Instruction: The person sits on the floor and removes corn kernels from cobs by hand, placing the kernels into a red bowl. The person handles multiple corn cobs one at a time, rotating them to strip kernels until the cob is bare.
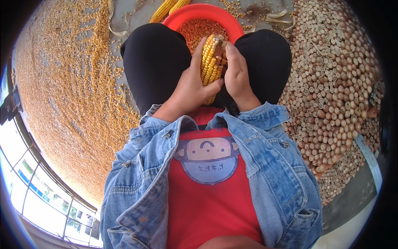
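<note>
My left hand point(189, 82) is wrapped around an ear of yellow corn point(210, 70), its thumb lying across the near part of the ear. Kernels are gone from a strip along the ear's right side and tip, where the brownish cob shows. My right hand point(238, 73) grips that right side, thumb up at the stripped part near the tip; its other fingers are mostly hidden. Beneath and beyond the ear, between my knees, stands a red plastic basin point(172, 17) holding loose corn kernels point(199, 29).
Two ears of corn point(163, 11) lie beyond the basin. Loose kernels point(71, 93) spread thickly over the floor at left. To the right rises a large stack of bare corncobs point(329, 93). Dry husks point(276, 15) lie on the floor near the stack.
</note>
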`<action>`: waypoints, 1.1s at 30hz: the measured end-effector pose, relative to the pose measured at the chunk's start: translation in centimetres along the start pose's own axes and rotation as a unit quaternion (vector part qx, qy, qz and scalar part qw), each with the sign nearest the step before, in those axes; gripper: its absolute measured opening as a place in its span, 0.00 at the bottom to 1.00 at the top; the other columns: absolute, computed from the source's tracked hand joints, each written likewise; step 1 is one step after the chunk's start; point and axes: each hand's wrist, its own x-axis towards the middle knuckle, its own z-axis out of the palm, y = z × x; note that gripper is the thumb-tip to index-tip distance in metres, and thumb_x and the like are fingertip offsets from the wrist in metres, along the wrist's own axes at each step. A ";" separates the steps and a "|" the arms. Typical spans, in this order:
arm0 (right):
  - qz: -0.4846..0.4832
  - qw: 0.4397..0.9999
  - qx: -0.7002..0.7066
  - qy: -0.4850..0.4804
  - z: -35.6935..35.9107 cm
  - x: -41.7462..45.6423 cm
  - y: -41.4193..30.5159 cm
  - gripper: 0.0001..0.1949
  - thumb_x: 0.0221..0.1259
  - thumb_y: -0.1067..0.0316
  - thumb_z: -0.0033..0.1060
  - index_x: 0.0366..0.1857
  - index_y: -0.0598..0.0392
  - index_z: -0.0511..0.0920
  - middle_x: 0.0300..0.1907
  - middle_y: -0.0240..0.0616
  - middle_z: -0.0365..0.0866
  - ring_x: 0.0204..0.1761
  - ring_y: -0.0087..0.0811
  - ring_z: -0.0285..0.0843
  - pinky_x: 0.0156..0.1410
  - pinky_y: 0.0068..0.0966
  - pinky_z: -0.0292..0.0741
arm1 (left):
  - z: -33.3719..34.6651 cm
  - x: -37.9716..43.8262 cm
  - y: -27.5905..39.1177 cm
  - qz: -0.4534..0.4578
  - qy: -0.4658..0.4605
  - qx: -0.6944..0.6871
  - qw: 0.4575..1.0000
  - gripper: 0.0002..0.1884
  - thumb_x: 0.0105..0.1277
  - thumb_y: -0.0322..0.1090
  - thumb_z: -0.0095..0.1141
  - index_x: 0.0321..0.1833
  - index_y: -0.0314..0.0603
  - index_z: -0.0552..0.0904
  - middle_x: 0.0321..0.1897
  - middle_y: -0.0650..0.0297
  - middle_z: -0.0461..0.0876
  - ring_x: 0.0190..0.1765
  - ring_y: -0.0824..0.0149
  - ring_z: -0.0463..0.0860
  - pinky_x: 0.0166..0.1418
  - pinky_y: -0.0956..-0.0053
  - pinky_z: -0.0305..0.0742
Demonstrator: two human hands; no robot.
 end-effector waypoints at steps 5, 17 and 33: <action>0.053 0.997 -0.019 -0.054 0.8 -0.2 -1.5 0.17 0.78 0.56 0.47 0.46 0.63 0.76 0.37 0.35 0.80 0.38 0.20 0.76 0.45 0.22 0.74 | 0.1 0.2 -0.2 0.012 0.046 0.004 0.999 0.48 0.56 0.33 0.65 0.79 0.40 0.52 0.65 0.49 0.72 0.66 0.58 0.76 0.68 0.67 0.71; 0.019 0.998 -0.030 -0.046 0.6 0.3 -0.7 0.18 0.75 0.54 0.53 0.48 0.64 0.75 0.37 0.37 0.83 0.40 0.23 0.79 0.46 0.25 0.76 | 0.4 1.2 -1.1 0.048 0.053 0.007 0.997 0.49 0.59 0.34 0.67 0.79 0.42 0.50 0.66 0.47 0.71 0.66 0.55 0.76 0.67 0.65 0.72; -0.046 0.983 -0.165 -0.069 0.2 -0.2 -1.1 0.16 0.76 0.57 0.50 0.47 0.62 0.75 0.34 0.40 0.81 0.36 0.27 0.80 0.42 0.27 0.75 | 0.1 0.3 -0.6 0.045 0.032 0.005 0.998 0.50 0.56 0.30 0.68 0.79 0.43 0.51 0.67 0.48 0.71 0.69 0.55 0.74 0.69 0.66 0.70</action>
